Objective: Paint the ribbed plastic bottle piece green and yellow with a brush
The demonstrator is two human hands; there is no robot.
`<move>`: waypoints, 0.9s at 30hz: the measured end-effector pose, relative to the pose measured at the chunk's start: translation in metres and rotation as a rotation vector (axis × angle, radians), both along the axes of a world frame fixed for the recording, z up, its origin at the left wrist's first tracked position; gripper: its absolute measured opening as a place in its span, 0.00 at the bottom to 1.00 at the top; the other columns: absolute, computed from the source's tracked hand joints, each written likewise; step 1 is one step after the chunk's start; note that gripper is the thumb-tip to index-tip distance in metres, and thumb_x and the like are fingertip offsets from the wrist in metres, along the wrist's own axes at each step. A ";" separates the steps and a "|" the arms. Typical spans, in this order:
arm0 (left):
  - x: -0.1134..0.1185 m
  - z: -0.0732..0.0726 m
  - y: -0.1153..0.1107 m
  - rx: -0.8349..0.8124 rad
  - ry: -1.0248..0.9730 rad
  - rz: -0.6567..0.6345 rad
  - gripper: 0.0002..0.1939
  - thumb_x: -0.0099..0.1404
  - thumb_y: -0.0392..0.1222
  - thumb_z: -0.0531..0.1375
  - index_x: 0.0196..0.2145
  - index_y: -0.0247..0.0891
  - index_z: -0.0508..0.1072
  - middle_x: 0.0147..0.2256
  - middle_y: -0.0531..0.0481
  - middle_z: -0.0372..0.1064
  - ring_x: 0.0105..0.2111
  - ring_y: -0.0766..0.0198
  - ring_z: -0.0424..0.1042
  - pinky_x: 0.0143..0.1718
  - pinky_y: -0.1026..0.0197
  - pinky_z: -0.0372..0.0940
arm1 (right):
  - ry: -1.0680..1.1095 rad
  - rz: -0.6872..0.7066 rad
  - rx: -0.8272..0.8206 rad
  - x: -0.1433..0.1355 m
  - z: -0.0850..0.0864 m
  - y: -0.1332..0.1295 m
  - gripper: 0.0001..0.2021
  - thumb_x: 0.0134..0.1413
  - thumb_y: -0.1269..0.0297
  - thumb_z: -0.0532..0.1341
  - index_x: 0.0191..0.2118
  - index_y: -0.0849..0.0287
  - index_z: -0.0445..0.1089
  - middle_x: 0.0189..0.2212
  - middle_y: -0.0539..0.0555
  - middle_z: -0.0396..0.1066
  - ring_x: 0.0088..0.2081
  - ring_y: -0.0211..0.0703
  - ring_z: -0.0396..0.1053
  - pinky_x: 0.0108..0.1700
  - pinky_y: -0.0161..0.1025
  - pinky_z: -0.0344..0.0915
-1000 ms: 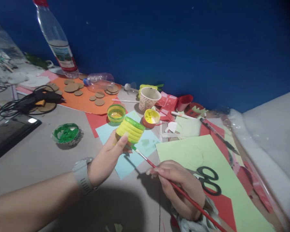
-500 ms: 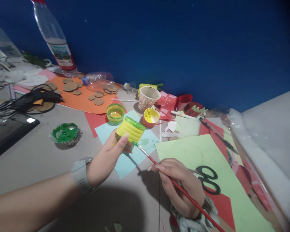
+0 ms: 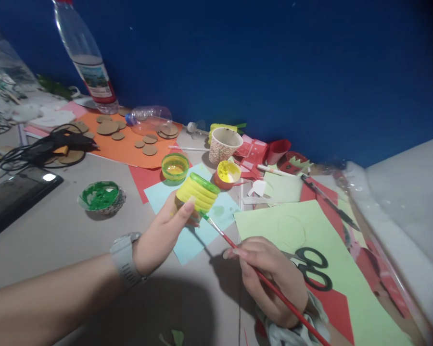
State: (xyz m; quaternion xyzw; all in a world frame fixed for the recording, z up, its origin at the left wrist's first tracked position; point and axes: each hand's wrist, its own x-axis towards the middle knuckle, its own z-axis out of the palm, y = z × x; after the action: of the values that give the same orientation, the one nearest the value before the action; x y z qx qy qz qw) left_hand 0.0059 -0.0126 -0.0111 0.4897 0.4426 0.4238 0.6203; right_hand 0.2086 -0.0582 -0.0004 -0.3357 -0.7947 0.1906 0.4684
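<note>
My left hand (image 3: 169, 226) is closed around a small ribbed yellow cup (image 3: 197, 193) with a green-painted rim, tilted above a light blue sheet of paper (image 3: 187, 247). Between the fingers of my right hand (image 3: 270, 278) is a red paintbrush (image 3: 234, 246). Its green bristles are at the lower edge of the cup. Left of my hands stands a shallow dish of green paint (image 3: 101, 196). Behind the cup are a yellow bowl with a green rim (image 3: 175, 168) and a small orange tub of yellow paint (image 3: 228, 174).
A patterned paper cup (image 3: 224, 144) stands at the back. Black-handled scissors (image 3: 312, 269) lie on light green paper (image 3: 274, 226) to the right. At left are a glue gun (image 3: 72, 139), a phone (image 3: 21, 202) and an upright bottle (image 3: 94, 77). Cardboard discs (image 3: 108, 127) lie on orange paper.
The whole scene has shifted slightly to the right in view. My hands, the cup and the brush keep nearly the same position relative to each other.
</note>
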 end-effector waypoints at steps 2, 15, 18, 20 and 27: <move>0.000 0.000 0.000 0.001 0.001 0.012 0.14 0.70 0.54 0.49 0.43 0.40 0.63 0.36 0.51 0.62 0.37 0.64 0.65 0.41 0.59 0.67 | 0.018 -0.011 -0.006 0.000 0.000 0.000 0.19 0.51 0.82 0.56 0.46 0.57 0.68 0.30 0.54 0.75 0.32 0.40 0.72 0.34 0.38 0.72; 0.002 0.001 0.001 -0.020 -0.019 0.031 0.14 0.70 0.53 0.50 0.43 0.40 0.65 0.36 0.50 0.63 0.37 0.62 0.65 0.40 0.58 0.65 | 0.039 -0.025 -0.009 -0.002 0.002 0.000 0.18 0.51 0.80 0.56 0.46 0.56 0.68 0.29 0.54 0.75 0.31 0.42 0.73 0.33 0.39 0.73; 0.001 0.001 0.000 -0.022 -0.029 0.026 0.14 0.69 0.53 0.51 0.43 0.40 0.65 0.36 0.50 0.63 0.38 0.61 0.65 0.41 0.57 0.65 | 0.018 0.011 -0.011 -0.002 0.001 0.002 0.18 0.53 0.79 0.56 0.48 0.55 0.67 0.31 0.54 0.76 0.32 0.42 0.74 0.35 0.39 0.73; 0.001 0.001 -0.001 -0.020 -0.033 0.024 0.15 0.70 0.53 0.50 0.42 0.39 0.65 0.35 0.50 0.63 0.37 0.62 0.65 0.41 0.58 0.65 | 0.013 0.000 -0.012 -0.002 0.000 0.002 0.18 0.52 0.80 0.56 0.47 0.56 0.68 0.30 0.54 0.75 0.32 0.42 0.74 0.35 0.38 0.73; 0.001 0.006 0.000 -0.017 -0.011 0.033 0.17 0.70 0.54 0.49 0.41 0.38 0.66 0.35 0.50 0.63 0.36 0.63 0.65 0.39 0.60 0.66 | 0.032 -0.004 -0.018 -0.002 0.000 0.001 0.19 0.52 0.80 0.56 0.47 0.56 0.67 0.30 0.53 0.74 0.31 0.41 0.72 0.33 0.38 0.72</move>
State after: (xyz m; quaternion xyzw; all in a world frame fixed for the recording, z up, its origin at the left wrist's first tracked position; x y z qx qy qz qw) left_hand 0.0073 -0.0126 -0.0052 0.4747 0.4510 0.4326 0.6197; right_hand 0.2069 -0.0576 -0.0003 -0.3384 -0.7847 0.2021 0.4784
